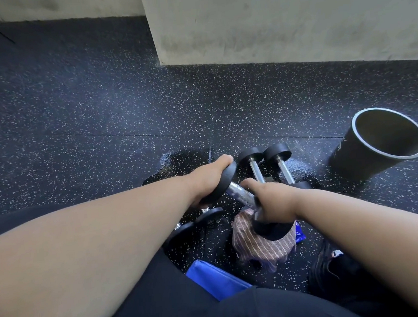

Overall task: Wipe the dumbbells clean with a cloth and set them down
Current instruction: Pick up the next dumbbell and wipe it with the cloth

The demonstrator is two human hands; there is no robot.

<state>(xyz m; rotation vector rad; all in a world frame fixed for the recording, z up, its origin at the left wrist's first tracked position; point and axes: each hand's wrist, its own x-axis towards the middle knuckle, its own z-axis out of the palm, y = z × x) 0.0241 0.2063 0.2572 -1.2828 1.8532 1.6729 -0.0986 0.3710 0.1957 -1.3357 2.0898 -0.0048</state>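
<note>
I hold a black dumbbell with a chrome handle (238, 192) above the floor, tilted from upper left to lower right. My left hand (210, 178) grips its far black head. My right hand (271, 198) grips the handle close to the near head. A brown striped cloth (256, 243) hangs beneath that near head and my right hand. Two more dumbbells (270, 167) lie side by side on the floor just beyond my right hand. Further dumbbell heads (202, 217) show under my left wrist, partly hidden.
A black bucket (377, 144) stands open at the right. Wet patches darken the speckled rubber floor (77, 133) around the dumbbells. A blue object (216, 279) lies near my legs, and a black item (331, 266) at the lower right. A pale wall corner (268, 30) rises behind.
</note>
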